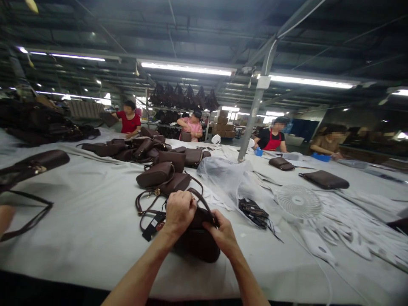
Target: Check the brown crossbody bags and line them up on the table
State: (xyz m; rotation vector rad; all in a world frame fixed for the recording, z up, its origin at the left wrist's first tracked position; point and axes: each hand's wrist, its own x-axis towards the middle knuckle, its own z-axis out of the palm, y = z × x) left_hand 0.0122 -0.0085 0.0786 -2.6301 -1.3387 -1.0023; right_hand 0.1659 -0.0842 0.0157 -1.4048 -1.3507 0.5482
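A dark brown handbag (pixel 199 244) rests on the white-covered table right in front of me. My left hand (pixel 181 212) is closed at the bag's upper left, knuckles up, its fingertips partly hidden. My right hand (pixel 219 231) grips the bag's upper right edge, thumb on the near side and fingers behind. A brown strap (pixel 201 197) loops up between the hands. Left of the bag, a black hang tag (pixel 153 227) and more strap with a gold-coloured fitting (pixel 157 192) lie on the cloth.
Brown bags (pixel 156 174) are heaped beyond my hands. A clear plastic bag (pixel 223 174), black tags (pixel 254 211) and a small white fan (pixel 299 202) stand to the right, near white strips (pixel 360 225). Several co-workers sit across the table; a metal post (pixel 255 114) rises there.
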